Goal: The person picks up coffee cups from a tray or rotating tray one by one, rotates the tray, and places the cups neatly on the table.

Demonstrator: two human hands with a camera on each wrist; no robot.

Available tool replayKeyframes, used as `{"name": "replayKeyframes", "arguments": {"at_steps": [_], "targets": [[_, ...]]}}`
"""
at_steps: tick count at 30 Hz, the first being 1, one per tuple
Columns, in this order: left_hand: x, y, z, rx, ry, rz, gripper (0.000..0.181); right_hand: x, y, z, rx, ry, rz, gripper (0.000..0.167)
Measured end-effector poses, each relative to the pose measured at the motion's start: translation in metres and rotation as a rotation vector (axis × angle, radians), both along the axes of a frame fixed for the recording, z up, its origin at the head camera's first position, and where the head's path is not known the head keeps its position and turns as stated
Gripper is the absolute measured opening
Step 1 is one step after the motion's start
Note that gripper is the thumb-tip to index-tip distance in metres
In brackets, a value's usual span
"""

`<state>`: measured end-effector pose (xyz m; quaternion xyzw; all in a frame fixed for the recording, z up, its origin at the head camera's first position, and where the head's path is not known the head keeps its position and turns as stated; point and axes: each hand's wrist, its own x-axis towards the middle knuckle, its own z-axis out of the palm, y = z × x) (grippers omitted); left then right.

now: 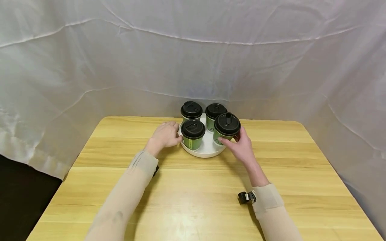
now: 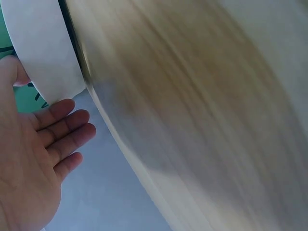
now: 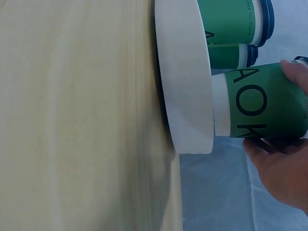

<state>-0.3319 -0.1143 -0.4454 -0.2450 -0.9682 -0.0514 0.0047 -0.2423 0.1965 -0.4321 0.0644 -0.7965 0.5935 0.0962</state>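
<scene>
Pale sleeves (image 1: 132, 197) lie nearest in the head view, reaching over a wooden worktop (image 1: 187, 197) to a round white tray (image 1: 208, 152). Of 4 lidded green cups, 3 stand on it; my right hand (image 1: 242, 147) holds the front-right cup (image 1: 227, 127) above its edge. My left hand (image 1: 165, 135) rests beside the front-left cup (image 1: 193, 132), perhaps for steadying.

Left wrist view: my left fingers (image 2: 72, 139), slightly bent and loosely spread, grip nothing at the tray's edge; I cannot tell how firmly the thumb touches.

Right wrist view: my right fingers (image 3: 269, 156) and thumb close round the front-right cup's side, probably sparing the lid. Its base shows just beyond the rim, hidden from above.
</scene>
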Motion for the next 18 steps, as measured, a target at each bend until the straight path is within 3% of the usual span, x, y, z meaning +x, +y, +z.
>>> {"name": "replayKeyframes", "arguments": {"at_steps": [18], "targets": [[0.005, 0.012, -0.004, 0.031, -0.011, 0.012, 0.043, 0.007, 0.029, 0.01, -0.049, 0.182, -0.172, 0.081]]}}
